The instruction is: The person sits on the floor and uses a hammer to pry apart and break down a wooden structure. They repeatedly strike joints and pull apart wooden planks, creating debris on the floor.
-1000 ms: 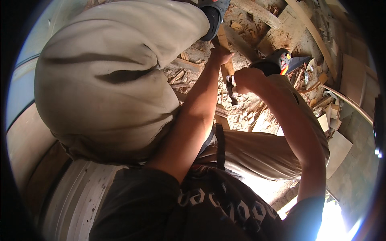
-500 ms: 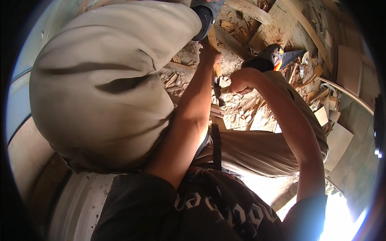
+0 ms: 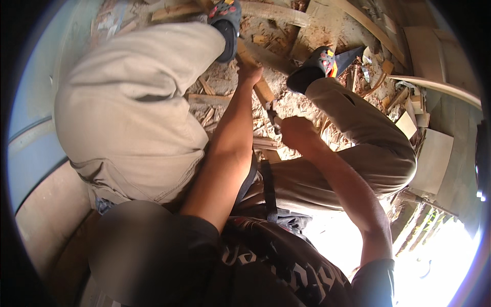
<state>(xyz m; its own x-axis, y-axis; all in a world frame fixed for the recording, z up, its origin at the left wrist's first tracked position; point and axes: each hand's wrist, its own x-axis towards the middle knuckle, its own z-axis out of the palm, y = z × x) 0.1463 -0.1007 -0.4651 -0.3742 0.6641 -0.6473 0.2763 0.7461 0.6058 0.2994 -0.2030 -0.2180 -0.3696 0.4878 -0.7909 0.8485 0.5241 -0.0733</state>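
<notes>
My left hand [image 3: 250,75] is closed around a narrow wooden strip [image 3: 264,92] that slants along the ground between my feet. My right hand [image 3: 297,132] grips the short handle of a hammer [image 3: 272,111], whose dark metal head is at the near end of the strip. Whether the head touches the wood or sits just beside it I cannot tell. The fingers of my right hand are mostly hidden behind its back.
Wood chips and offcuts [image 3: 207,115] litter the ground around the strip. Longer boards [image 3: 271,13] lie at the far side. A curved light strip [image 3: 440,88] and a pale panel [image 3: 433,158] are on the right. My clog-shod feet [image 3: 316,66] flank the work.
My right hand has swung nearer and turned, so the hammer head points toward the strip's near end. The strip now slants more, its far end further left. My view has shifted slightly.
</notes>
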